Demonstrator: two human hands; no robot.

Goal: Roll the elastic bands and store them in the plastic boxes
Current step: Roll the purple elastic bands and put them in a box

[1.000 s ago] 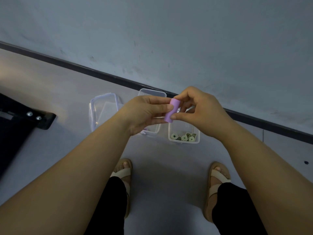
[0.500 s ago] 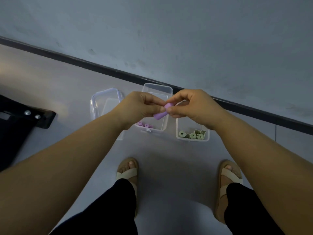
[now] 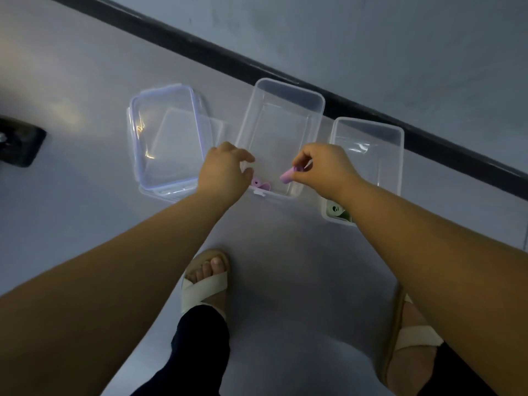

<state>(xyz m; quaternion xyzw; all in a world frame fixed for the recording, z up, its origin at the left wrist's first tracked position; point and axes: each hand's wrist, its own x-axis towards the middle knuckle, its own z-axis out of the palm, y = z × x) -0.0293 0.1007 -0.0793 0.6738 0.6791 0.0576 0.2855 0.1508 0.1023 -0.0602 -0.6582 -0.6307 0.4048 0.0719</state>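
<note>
My right hand [image 3: 323, 167] pinches a rolled purple elastic band [image 3: 287, 176] over the near end of the middle clear plastic box [image 3: 288, 92]. Purple rolls [image 3: 260, 184] lie at that box's near end. My left hand [image 3: 225, 170] hovers at the box's near left corner, fingers loosely curled, holding nothing. The right clear box [image 3: 368, 130] holds green rolls [image 3: 337, 211], partly hidden by my right forearm.
Two clear lids [image 3: 165, 138] with blue clips lie stacked left of the boxes. A black baseboard [image 3: 428, 138] runs along the wall right behind the boxes. A dark object [image 3: 20, 144] sits at the far left. My sandalled feet [image 3: 205, 278] stand on the grey floor.
Both hands have dropped to the middle box. My left hand has let go of the purple roll; my right hand alone holds it. The camera has tilted down and come closer.
</note>
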